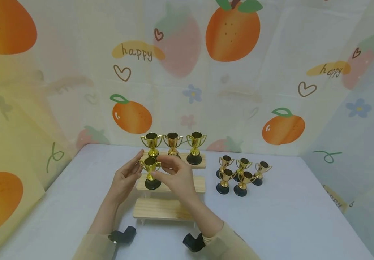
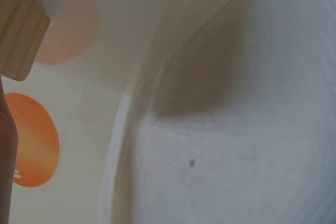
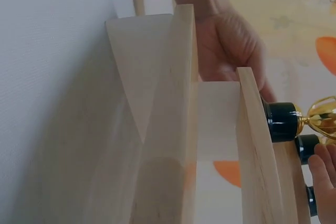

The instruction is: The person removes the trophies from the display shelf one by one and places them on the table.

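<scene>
A small gold trophy cup [image 1: 150,165] with a black base stands upright at the left end of the middle step [image 1: 187,184] of a wooden display stand. My right hand [image 1: 178,178] pinches its right side between thumb and fingers. To its left is my left hand [image 1: 125,180], fingers extended beside the cup; whether they touch it I cannot tell. Three more trophies, one of them a middle trophy [image 1: 172,141], stand in a row on the top step [image 1: 201,166]. In the right wrist view, the held trophy's black base [image 3: 282,121] sits against the step.
The bottom step [image 1: 160,209] is in front, under my right forearm. Several gold trophies [image 1: 243,180] stand grouped on the white tablecloth [image 1: 287,224] right of the stand. A fruit-print curtain [image 1: 226,90] hangs behind.
</scene>
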Demonstrator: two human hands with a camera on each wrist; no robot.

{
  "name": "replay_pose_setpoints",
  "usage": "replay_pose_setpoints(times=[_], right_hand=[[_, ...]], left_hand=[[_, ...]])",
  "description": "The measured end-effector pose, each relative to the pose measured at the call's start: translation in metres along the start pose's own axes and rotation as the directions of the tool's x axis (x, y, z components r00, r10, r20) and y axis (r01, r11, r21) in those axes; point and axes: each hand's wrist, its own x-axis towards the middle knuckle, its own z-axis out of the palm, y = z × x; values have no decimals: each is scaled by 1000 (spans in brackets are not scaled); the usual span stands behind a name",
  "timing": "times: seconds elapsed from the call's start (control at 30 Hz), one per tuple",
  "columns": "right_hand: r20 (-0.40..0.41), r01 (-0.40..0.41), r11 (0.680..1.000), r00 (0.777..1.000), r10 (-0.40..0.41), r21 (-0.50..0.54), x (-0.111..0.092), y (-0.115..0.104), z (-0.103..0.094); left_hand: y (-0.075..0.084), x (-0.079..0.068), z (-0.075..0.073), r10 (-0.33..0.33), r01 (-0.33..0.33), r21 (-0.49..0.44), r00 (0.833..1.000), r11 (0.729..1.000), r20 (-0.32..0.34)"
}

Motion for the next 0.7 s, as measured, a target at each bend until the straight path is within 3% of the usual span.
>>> replay_pose_setpoints(times=[0.7], right_hand=[[-5,-51,999,999,51,-13,7,2,8]], left_hand=[[-1,0,0,26,-26,-14,1000,1000,13]])
